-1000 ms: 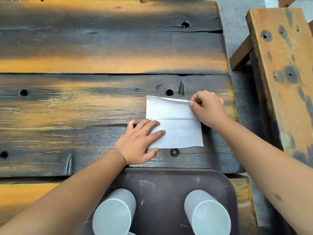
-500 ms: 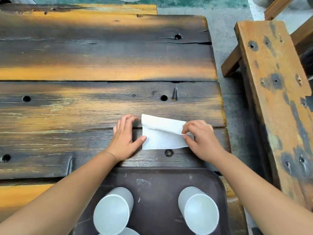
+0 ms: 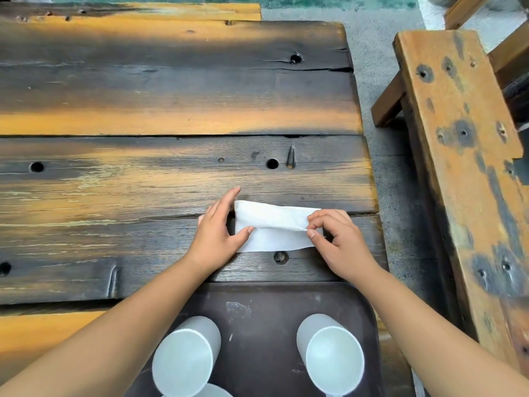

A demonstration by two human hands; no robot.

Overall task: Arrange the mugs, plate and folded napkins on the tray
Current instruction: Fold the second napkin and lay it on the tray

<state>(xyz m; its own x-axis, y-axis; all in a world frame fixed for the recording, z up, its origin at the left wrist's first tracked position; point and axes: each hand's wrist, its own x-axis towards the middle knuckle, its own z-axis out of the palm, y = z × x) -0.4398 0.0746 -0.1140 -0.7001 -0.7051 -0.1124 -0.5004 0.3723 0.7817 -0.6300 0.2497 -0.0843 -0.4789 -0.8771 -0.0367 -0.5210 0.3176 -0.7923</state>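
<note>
One white napkin (image 3: 272, 229) on the table (image 3: 171, 179), just beyond the far rim of the tray (image 3: 263, 299). Long axis running left to right, parallel to that rim; upper layer folded toward the near side, its edge lying across the middle, far edge slightly raised.

Left hand (image 3: 219, 234) at the napkin's left end, fingers straight and pointing away along that end, thumb pressed flat on the paper. Not gripping anything. Right hand (image 3: 336, 242) at the right end, fingers curled, thumb and forefinger pinching the folded layer's edge. Both forearms reaching forward over the tray's sides.

Two white mugs (image 3: 187, 359) (image 3: 332, 353) standing on the tray, mouth down, one left and one right, well apart. Part of a third white rim (image 3: 211, 392) at the bottom edge, too cut off to identify. One wooden bench (image 3: 463, 144) to the right of the table.
</note>
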